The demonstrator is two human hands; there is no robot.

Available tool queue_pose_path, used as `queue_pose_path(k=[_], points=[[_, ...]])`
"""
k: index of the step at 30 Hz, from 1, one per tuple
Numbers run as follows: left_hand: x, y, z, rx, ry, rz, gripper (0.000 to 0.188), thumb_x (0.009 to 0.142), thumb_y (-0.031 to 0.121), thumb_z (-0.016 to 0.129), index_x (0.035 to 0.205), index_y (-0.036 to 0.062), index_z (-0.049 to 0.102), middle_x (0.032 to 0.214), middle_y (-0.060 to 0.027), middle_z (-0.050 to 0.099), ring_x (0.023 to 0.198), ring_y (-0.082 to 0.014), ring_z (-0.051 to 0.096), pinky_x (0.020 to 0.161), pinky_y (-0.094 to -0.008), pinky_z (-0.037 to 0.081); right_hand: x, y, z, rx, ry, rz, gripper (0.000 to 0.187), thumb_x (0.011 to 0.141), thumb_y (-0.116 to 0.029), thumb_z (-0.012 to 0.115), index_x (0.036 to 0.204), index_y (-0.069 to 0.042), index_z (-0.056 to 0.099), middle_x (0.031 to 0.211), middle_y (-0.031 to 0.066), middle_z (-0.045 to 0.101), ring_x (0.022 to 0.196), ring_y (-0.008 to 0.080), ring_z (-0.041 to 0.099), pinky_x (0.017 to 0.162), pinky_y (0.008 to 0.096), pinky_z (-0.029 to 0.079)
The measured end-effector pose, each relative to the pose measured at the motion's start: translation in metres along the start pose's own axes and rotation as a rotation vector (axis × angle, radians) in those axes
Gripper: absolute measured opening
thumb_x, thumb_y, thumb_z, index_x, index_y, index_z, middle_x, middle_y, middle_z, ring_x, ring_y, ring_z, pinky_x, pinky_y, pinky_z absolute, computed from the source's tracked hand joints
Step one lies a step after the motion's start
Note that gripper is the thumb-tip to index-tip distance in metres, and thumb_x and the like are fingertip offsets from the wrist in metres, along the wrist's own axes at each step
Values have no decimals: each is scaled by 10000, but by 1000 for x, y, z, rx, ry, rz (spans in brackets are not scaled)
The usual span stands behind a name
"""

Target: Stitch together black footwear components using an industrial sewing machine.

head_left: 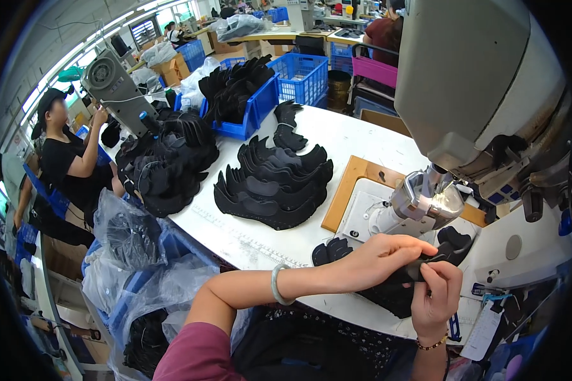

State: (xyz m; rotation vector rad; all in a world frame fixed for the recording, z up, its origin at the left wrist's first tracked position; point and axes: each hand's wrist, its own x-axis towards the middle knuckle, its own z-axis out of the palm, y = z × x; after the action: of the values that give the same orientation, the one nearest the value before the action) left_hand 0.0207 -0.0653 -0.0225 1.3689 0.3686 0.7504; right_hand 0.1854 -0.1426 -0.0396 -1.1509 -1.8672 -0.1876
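Near the sewing machine's lit head, my left hand pinches the edge of a black fabric piece, its fingers pointing right. From below, my right hand grips the same piece between thumb and curled fingers. Its exact shape is partly hidden by my hands. More black pieces lie on the table under my hands, and others stick out left of my left wrist. Just beyond my right fingers rests another black piece.
A fanned stack of black cut pieces lies on the white table. Left of it are a large black heap and a filled blue crate. Plastic-bagged goods stand lower left. A co-worker is at the far left.
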Motion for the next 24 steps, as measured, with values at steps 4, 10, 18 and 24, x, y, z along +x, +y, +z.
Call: queue_pose_path(k=[4,10,18,24], points=[[-2,5,1,223,-60,121,365,912,153,566,1232,-22,537,1038,-87,602,947,-116,555,810,-257,457,10,-6,-7,37,-91,166,342,659,98,653,985,10,601,953,133,528,811,247,578,639,329,501],[4,27,-3,102,-115,48,428,842,-18,543,1265,23,491,1050,-69,582,797,-86,561,713,-234,472,24,-14,-34,-427,-136,-121,363,675,32,611,1032,-37,604,1040,115,536,930,248,531,800,406,443],[13,51,-8,1014,230,478,395,778,19,682,1139,28,522,1155,-109,502,1004,-200,571,786,-282,485,56,47,-12,-428,228,-477,236,681,-84,752,913,-116,717,970,-10,593,912,172,564,786,310,474],[20,37,-26,1136,160,656,393,805,155,697,1134,38,514,1099,-122,524,903,-278,590,736,-334,509,52,61,5,-334,257,-465,271,663,-55,737,930,-96,721,950,6,552,862,175,563,732,278,492]])
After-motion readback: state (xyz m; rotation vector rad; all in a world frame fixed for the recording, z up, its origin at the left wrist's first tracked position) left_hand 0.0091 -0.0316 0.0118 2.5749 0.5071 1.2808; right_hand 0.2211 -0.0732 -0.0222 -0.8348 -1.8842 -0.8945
